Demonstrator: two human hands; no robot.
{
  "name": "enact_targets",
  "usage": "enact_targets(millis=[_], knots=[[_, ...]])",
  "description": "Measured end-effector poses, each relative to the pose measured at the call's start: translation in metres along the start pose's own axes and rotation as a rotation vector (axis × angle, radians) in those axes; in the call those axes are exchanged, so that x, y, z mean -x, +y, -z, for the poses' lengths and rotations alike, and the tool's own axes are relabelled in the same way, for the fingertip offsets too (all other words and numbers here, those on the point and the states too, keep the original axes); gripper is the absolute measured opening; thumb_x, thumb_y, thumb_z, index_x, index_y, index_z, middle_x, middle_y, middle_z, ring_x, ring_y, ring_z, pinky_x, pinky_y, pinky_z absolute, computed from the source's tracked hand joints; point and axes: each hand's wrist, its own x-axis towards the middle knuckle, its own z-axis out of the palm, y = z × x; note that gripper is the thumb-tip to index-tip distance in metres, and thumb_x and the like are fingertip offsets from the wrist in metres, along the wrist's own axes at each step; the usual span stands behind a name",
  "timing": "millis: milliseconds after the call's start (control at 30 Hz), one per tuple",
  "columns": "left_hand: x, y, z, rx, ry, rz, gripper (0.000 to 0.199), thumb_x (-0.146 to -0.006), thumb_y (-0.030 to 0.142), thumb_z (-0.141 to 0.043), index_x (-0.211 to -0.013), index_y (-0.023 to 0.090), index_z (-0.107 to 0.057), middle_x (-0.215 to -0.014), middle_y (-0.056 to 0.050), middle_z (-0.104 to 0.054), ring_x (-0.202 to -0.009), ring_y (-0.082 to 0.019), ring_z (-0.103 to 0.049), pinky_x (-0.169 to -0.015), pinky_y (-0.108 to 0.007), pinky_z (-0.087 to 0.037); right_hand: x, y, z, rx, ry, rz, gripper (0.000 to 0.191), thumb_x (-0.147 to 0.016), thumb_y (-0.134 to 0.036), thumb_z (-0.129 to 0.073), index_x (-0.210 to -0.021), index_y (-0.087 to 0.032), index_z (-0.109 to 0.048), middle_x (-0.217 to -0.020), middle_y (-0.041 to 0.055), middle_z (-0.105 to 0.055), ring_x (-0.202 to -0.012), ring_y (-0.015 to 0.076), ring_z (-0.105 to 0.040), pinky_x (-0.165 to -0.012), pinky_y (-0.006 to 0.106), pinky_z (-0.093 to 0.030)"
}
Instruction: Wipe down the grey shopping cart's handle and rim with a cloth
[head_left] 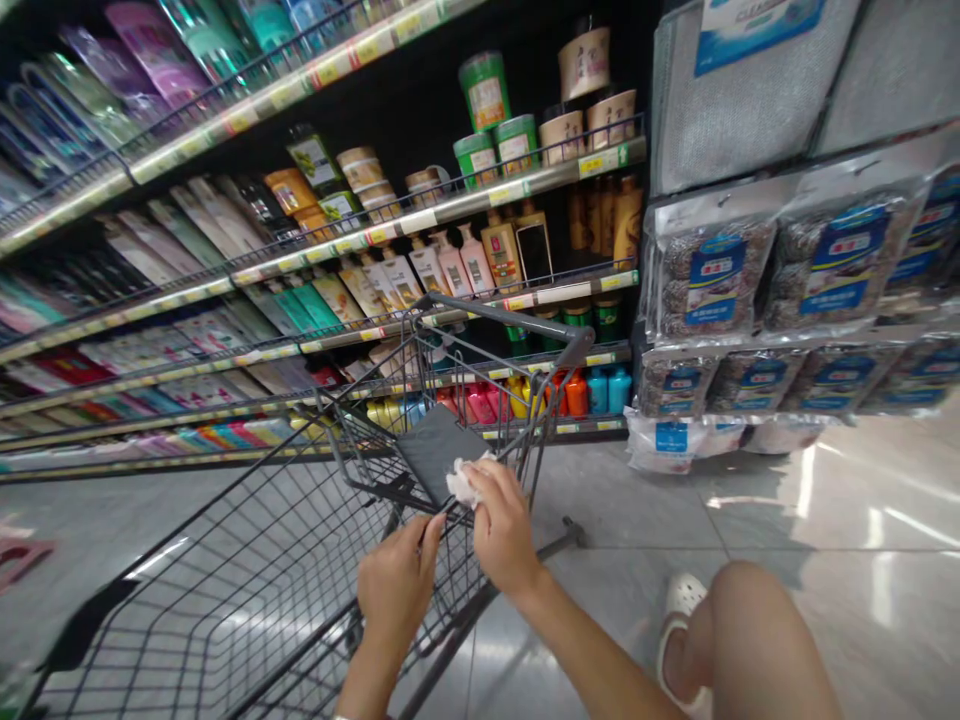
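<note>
A grey wire shopping cart stands before me, its long basket stretching to the lower left. My right hand is closed on a crumpled white tissue, pressed near the edge of the cart's flat grey seat panel. Just left of it, my left hand is closed, thumb and fingers pinching the wire rim beside that panel. Part of the tissue is covered by my right fingers.
Shelves of bottles and jars run along the far side. Packs of steel-wool scourers hang at the right. My bent knee and a white clog are at lower right on the grey tiled floor.
</note>
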Motion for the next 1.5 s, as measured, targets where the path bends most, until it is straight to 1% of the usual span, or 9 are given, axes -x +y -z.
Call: enact_targets(millis=[167,333,433,533,600,767,933,1233,1500], knots=[[0.006,0.002,0.005,-0.016,0.104,-0.086,0.036,-0.088,0.027,-0.036,-0.06,0.02,-0.057,-0.051,-0.002,-0.06,-0.045,-0.014,-0.054,-0.048,-0.025,-0.026,0.025,-0.03,-0.015,-0.055,0.008,-0.002,0.051,-0.084,-0.001,-0.038,-0.127,-0.024,-0.055,-0.106,0.009,-0.064,-0.101,0.0193,-0.059,-0.09,0.037,-0.053],[0.011,0.001,0.008,0.096,0.163,-0.189,0.031,-0.09,0.032,-0.039,-0.079,0.019,-0.065,-0.066,-0.003,-0.069,-0.056,-0.014,-0.062,-0.053,-0.023,-0.038,0.026,-0.012,0.002,-0.012,-0.014,0.096,0.05,-0.084,0.0,-0.039,-0.125,-0.024,-0.056,-0.109,0.0089,-0.063,-0.103,0.0192,-0.057,-0.089,0.037,-0.053],[0.01,0.003,0.01,0.172,0.127,-0.128,0.034,-0.091,0.039,-0.038,-0.09,0.021,-0.067,-0.075,-0.002,-0.073,-0.062,-0.013,-0.065,-0.056,-0.021,-0.041,0.014,0.015,0.027,0.048,0.135,0.047,0.052,-0.081,0.002,-0.035,-0.119,-0.025,-0.059,-0.109,0.0091,-0.06,-0.105,0.0194,-0.056,-0.09,0.038,-0.05],[0.005,0.008,0.014,0.186,-0.018,0.044,0.036,-0.091,0.042,-0.038,-0.088,0.023,-0.069,-0.065,0.001,-0.071,-0.055,-0.013,-0.062,-0.051,-0.022,-0.037,-0.01,0.037,0.053,0.09,0.35,-0.086,0.05,-0.077,0.001,-0.037,-0.115,-0.023,-0.06,-0.106,0.0096,-0.057,-0.105,0.0211,-0.055,-0.093,0.041,-0.047],[-0.002,0.015,0.016,0.164,-0.034,0.133,0.036,-0.09,0.042,-0.04,-0.097,0.022,-0.068,-0.066,0.0,-0.071,-0.056,-0.014,-0.063,-0.05,-0.022,-0.036,-0.029,0.043,0.065,0.107,0.469,-0.133,0.046,-0.077,-0.002,-0.04,-0.114,-0.022,-0.06,-0.104,0.01,-0.056,-0.104,0.0222,-0.054,-0.094,0.042,-0.046],[-0.023,0.041,0.01,0.254,0.0,0.012,0.039,-0.092,0.04,-0.037,-0.097,0.019,-0.069,-0.089,-0.005,-0.074,-0.078,-0.016,-0.067,-0.064,-0.023,-0.044,-0.05,0.042,0.058,0.089,0.461,-0.112,0.043,-0.084,-0.009,-0.042,-0.123,-0.022,-0.055,-0.114,0.0106,-0.054,-0.111,0.0216,-0.053,-0.097,0.042,-0.045],[-0.025,0.05,-0.004,0.113,-0.005,-0.058,0.038,-0.093,0.041,-0.038,-0.091,0.021,-0.07,-0.077,-0.005,-0.073,-0.064,-0.015,-0.065,-0.055,-0.023,-0.037,-0.023,0.042,0.028,0.077,0.381,-0.104,0.046,-0.088,-0.01,-0.04,-0.131,-0.024,-0.049,-0.124,0.0117,-0.051,-0.119,0.0211,-0.05,-0.098,0.041,-0.044],[-0.023,0.045,-0.012,-0.016,0.121,-0.144,0.043,-0.095,0.042,-0.035,-0.086,0.018,-0.07,-0.064,-0.006,-0.07,-0.054,-0.015,-0.062,-0.05,-0.025,-0.03,0.029,0.047,0.002,0.052,0.39,-0.339,0.036,-0.08,-0.006,-0.039,-0.11,-0.019,-0.054,-0.111,0.0107,-0.054,-0.108,0.0204,-0.053,-0.095,0.039,-0.043],[-0.027,0.047,-0.012,-0.056,0.097,-0.124,0.044,-0.095,0.042,-0.033,-0.084,0.019,-0.069,-0.059,-0.005,-0.067,-0.052,-0.015,-0.06,-0.049,-0.026,-0.027,0.109,0.067,-0.027,-0.034,0.227,-0.52,0.037,-0.078,-0.007,-0.039,-0.108,-0.018,-0.056,-0.107,0.0097,-0.055,-0.104,0.0196,-0.055,-0.094,0.037,-0.044]])
